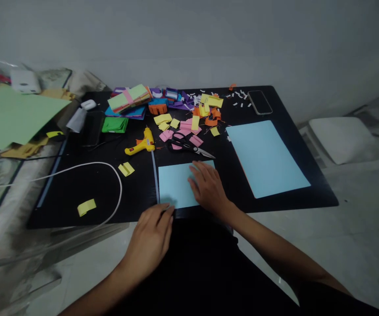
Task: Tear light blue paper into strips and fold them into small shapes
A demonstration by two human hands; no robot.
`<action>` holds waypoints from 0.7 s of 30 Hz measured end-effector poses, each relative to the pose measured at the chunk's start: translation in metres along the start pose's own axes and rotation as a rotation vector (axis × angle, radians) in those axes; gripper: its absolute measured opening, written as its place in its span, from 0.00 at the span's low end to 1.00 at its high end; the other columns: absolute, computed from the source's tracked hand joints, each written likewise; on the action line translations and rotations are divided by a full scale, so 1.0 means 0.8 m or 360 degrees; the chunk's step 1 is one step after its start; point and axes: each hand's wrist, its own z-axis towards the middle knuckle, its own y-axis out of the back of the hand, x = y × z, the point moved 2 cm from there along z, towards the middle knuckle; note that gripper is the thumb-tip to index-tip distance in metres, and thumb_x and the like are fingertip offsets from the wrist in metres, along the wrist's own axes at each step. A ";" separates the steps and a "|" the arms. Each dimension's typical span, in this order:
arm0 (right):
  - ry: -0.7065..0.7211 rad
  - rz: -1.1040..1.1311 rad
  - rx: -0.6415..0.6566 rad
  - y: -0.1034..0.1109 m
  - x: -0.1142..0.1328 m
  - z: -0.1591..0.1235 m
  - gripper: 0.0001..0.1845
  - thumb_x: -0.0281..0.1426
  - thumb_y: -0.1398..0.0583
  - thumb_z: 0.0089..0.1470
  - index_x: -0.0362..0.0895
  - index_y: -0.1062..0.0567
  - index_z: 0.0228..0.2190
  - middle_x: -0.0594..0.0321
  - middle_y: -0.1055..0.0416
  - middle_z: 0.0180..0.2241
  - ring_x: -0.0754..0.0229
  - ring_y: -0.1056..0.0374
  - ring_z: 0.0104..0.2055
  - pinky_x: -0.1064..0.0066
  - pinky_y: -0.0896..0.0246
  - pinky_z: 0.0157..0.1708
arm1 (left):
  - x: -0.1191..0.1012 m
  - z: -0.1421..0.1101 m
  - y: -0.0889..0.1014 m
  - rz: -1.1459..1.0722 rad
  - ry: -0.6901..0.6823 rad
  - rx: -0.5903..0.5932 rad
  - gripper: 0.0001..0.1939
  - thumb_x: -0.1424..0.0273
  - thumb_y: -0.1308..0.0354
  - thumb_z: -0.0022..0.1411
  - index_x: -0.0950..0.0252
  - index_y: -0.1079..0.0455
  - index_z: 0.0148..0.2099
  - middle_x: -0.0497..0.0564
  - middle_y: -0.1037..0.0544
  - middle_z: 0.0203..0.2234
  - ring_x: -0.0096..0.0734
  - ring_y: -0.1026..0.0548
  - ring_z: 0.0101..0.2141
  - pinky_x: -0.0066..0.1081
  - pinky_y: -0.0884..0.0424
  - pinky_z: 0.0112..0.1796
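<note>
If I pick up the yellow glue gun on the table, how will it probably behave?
The yellow glue gun would likely feel stiff, as its handle and body look like moulded plastic. Lying on its side, it seems unlikely to roll far.

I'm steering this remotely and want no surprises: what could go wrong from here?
The scissors lie just beyond the smaller blue sheet, near the right hand; a careless reach might nick a finger. That sheet, near the table's front edge, could crease or slip. The looping white cable might snag the left hand.
</note>
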 end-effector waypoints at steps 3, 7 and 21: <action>0.0072 0.0064 0.0075 0.006 0.025 -0.013 0.11 0.29 0.45 0.69 0.42 0.22 0.39 0.50 0.23 0.41 0.50 0.30 0.43 0.59 0.34 0.46 | -0.001 0.020 -0.020 -0.0104 -0.0053 -0.0021 0.16 0.77 0.49 0.72 0.67 0.29 0.58 0.60 0.21 0.51 0.45 0.22 0.51 0.45 0.23 0.53; 0.0104 0.0100 0.0282 0.002 0.045 -0.038 0.08 0.25 0.42 0.66 0.42 0.25 0.34 0.56 0.27 0.33 0.53 0.33 0.37 0.63 0.37 0.39 | 0.005 0.035 -0.042 -0.0090 0.0001 0.0010 0.10 0.78 0.47 0.71 0.67 0.27 0.50 0.59 0.21 0.49 0.46 0.22 0.48 0.47 0.23 0.50; -0.0332 0.0314 0.0291 0.035 -0.007 -0.093 0.07 0.25 0.40 0.66 0.45 0.26 0.34 0.59 0.25 0.34 0.54 0.31 0.37 0.62 0.38 0.40 | 0.004 0.038 -0.044 -0.0128 0.0108 0.0115 0.09 0.75 0.48 0.73 0.64 0.28 0.50 0.56 0.21 0.45 0.44 0.25 0.43 0.44 0.27 0.45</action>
